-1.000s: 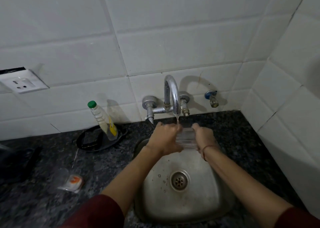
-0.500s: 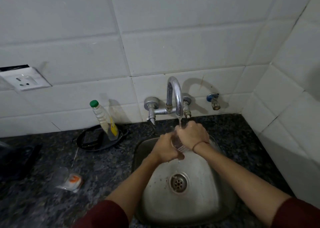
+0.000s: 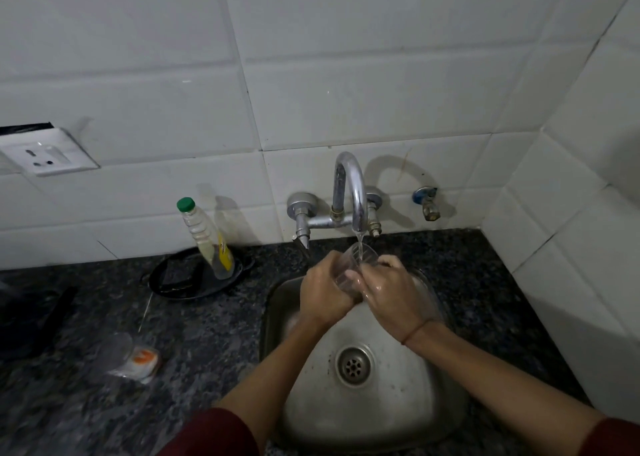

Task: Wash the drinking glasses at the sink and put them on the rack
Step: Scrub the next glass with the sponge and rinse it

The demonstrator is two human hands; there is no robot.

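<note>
A clear drinking glass (image 3: 360, 259) is held mouth-up under the running tap (image 3: 356, 192), and the thin stream falls into it. My left hand (image 3: 323, 291) wraps around its left side and base. My right hand (image 3: 389, 291) grips it from the right, fingers against the glass. Both are above the back of the steel sink (image 3: 433, 403). A second clear glass (image 3: 112, 350) lies on its side on the dark counter at the left. No rack is in view.
A green-capped bottle of liquid (image 3: 206, 239) stands in a black dish (image 3: 180, 279) left of the tap. A small orange-and-white packet (image 3: 142, 360) lies by the fallen glass. A dark object (image 3: 31, 317) sits at the far left. Tiled walls close off the back and right.
The glass has turned from lying sideways between my hands to mouth-up under the stream. My right hand moved from covering its top to gripping its side.
</note>
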